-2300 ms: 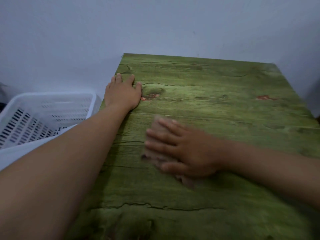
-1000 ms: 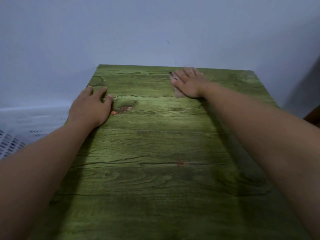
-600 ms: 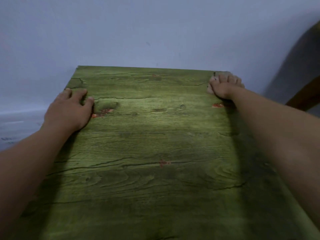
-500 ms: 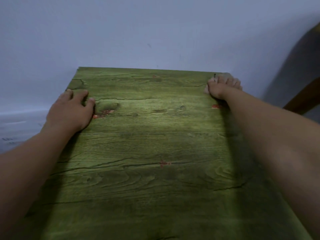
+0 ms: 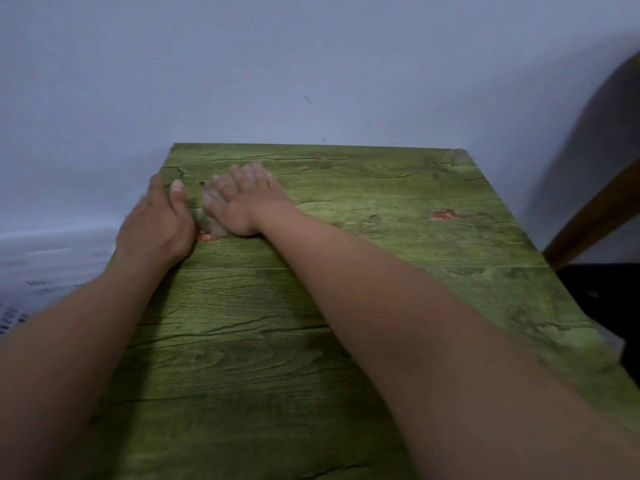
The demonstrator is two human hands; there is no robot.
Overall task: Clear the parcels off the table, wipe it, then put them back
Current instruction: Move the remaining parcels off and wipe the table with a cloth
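The right hand lies flat with fingers straight, its grip spread and pressing a pale cloth onto the green tabletop toward ten o'clock; the fingers are blurred. Just beside it, at nine o'clock of the cloth, the left hand rests on the tabletop's left edge, grip relaxed and holding nothing. A white basket sits left of the tabletop.
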